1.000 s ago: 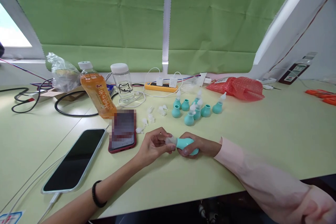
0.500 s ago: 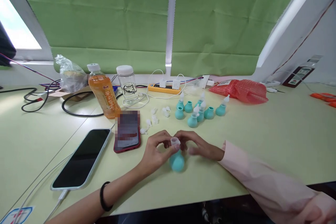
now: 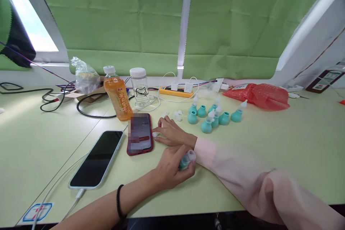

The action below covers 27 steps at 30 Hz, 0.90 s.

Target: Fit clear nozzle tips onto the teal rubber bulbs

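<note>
My left hand point(image 3: 176, 167) is closed around a teal nasal aspirator bulb point(image 3: 184, 164), whose clear collar point(image 3: 191, 155) points up and to the right. Crossing in front of it, my right hand point(image 3: 169, 131) reaches left with fingers apart. A small white tip point(image 3: 155, 134) lies between its thumb and index finger; whether they touch it is hard to see. More translucent tips point(image 3: 178, 115) lie just beyond that hand, some partly hidden by its fingers. Several teal bulbs point(image 3: 224, 118) stand farther back to the right, some with clear collars and pointed white nozzles point(image 3: 244, 104).
Left of my right hand lies a red-cased phone point(image 3: 140, 134), with a second phone point(image 3: 97, 160) charging beside it. Behind stand an orange drink bottle point(image 3: 118, 95) and a clear jar point(image 3: 140, 88). A yellow power strip point(image 3: 175, 92) and red plastic bag point(image 3: 258, 96) sit at the back.
My right hand has left the bulb and moved left to the small white tips. My left hand has shifted slightly right, its grip now wrapped around the bulb, which is tilted. The view has turned left.
</note>
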Each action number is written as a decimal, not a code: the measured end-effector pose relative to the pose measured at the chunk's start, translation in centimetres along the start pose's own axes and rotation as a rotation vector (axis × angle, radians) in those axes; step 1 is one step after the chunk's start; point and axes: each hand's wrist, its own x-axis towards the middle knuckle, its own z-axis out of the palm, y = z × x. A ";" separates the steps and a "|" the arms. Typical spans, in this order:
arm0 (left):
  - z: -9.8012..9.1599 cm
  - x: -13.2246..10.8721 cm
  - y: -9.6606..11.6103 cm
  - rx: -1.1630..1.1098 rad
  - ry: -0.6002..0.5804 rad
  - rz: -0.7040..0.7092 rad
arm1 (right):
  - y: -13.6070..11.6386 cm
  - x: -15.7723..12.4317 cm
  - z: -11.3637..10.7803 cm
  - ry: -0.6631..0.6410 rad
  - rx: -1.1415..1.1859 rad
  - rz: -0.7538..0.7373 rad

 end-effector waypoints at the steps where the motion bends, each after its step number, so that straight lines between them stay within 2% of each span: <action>1: 0.0 0.0 0.0 -0.009 0.002 -0.006 | 0.0 0.1 0.3 0.007 0.000 0.000; 3: 0.1 0.1 0.1 -0.026 0.022 -0.024 | 0.3 -0.1 0.5 0.057 0.020 0.004; 6: 0.1 0.2 0.1 -0.066 0.083 -0.076 | 1.1 -1.3 -0.3 0.227 0.122 0.017; 9: 0.3 0.3 0.0 -0.095 0.088 -0.203 | 1.6 -3.7 -2.2 0.388 0.370 0.071; 13: 0.3 0.6 -0.2 -0.087 0.012 -0.337 | 1.7 -7.9 -4.4 0.478 0.766 0.232; 15: 0.3 0.7 -0.3 -0.062 -0.021 -0.359 | 1.8 -9.6 -4.9 0.430 0.922 0.304; 17: 0.2 0.7 -0.4 -0.029 -0.049 -0.367 | 2.1 -10.7 -5.0 0.328 1.071 0.372; 23: 0.1 0.7 -0.7 -0.019 -0.046 -0.341 | 2.5 -10.8 -4.4 0.032 1.436 0.438; 27: 0.0 0.6 -0.7 -0.051 0.001 -0.293 | 2.1 -10.7 -4.2 -0.011 1.537 0.472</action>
